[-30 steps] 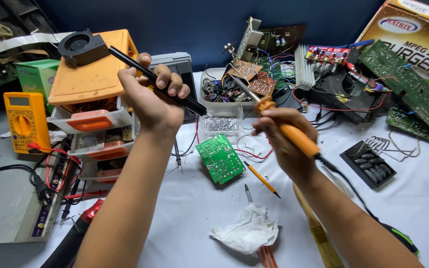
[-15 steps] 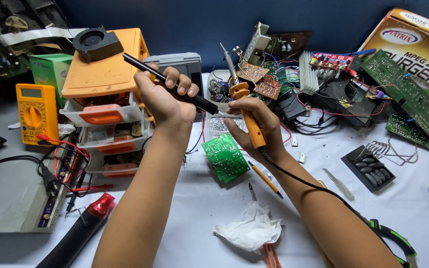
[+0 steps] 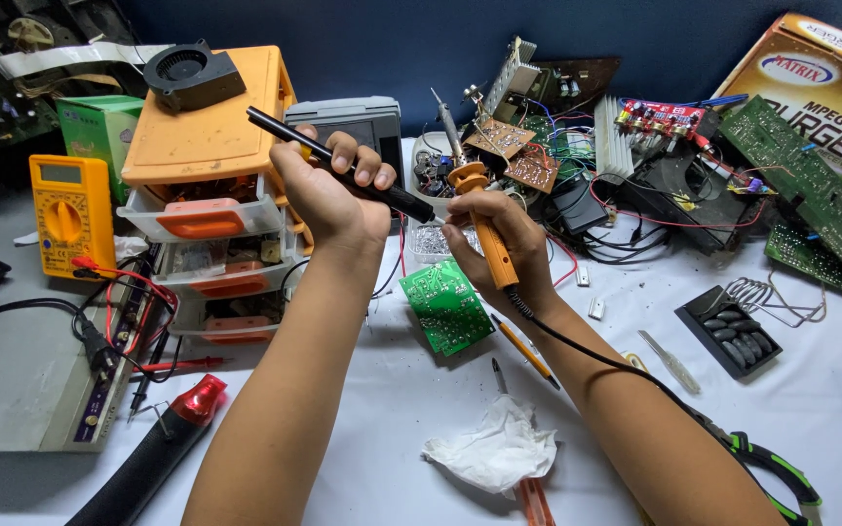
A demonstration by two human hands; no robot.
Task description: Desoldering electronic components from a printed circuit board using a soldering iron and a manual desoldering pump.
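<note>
At a crowded white workbench (image 3: 382, 390), with an orange drawer cabinet (image 3: 209, 175) left and scrap boards far right, the left hand (image 3: 328, 195) grips a black desoldering pump (image 3: 343, 168), the right hand (image 3: 504, 253) an orange soldering iron (image 3: 484, 234); both tools hang above the green circuit board (image 3: 447, 307), untouched, open tabletop lying near.

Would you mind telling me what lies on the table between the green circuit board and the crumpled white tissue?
In the head view, between the green circuit board and the crumpled white tissue lie a small dark-tipped tool and an orange pencil on the white table.
</note>
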